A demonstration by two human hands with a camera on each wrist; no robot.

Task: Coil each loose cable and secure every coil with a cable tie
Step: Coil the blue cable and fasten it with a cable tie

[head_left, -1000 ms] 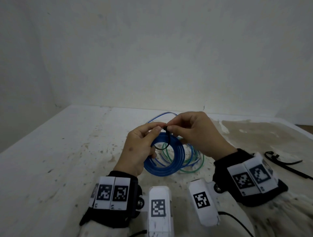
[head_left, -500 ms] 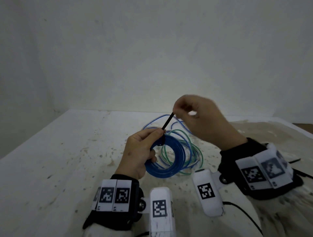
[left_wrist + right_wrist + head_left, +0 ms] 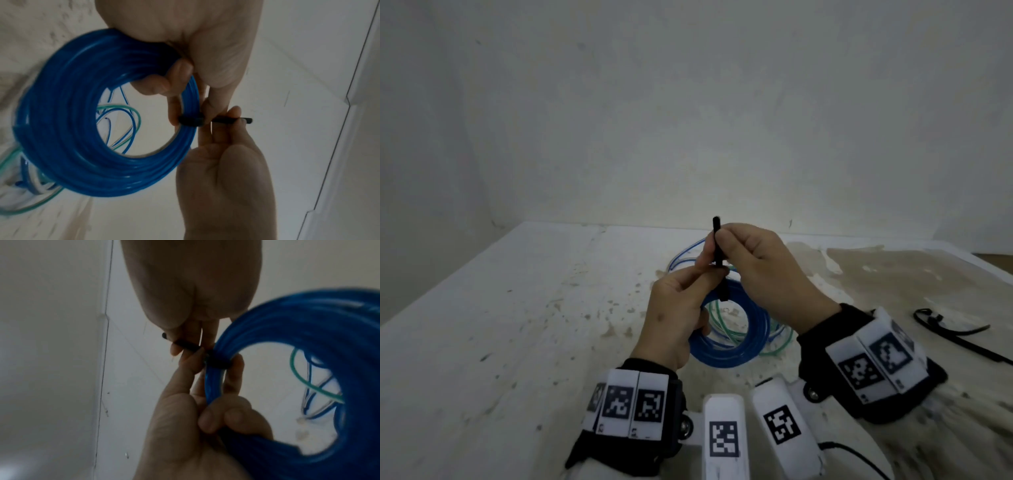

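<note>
Nearest us, our left hand (image 3: 674, 318) grips the blue cable coil (image 3: 736, 346), raised just above the stained white table (image 3: 500, 325). Just beyond, our right hand (image 3: 767, 270) pinches the tail of the black cable tie (image 3: 717, 240) wrapped round the coil. Loose green and blue cables (image 3: 722, 318) lie behind; spare cable ties (image 3: 948, 334) lie far right.

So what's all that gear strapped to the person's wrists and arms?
Each wrist carries a black band fitted with white blocks printed with black square codes. A white boxy unit juts forward from the left wrist and another from the right, each bearing a similar code. A thin black cable trails from the right unit. The sleeves look pale and fuzzy. The hands are bare.
</note>
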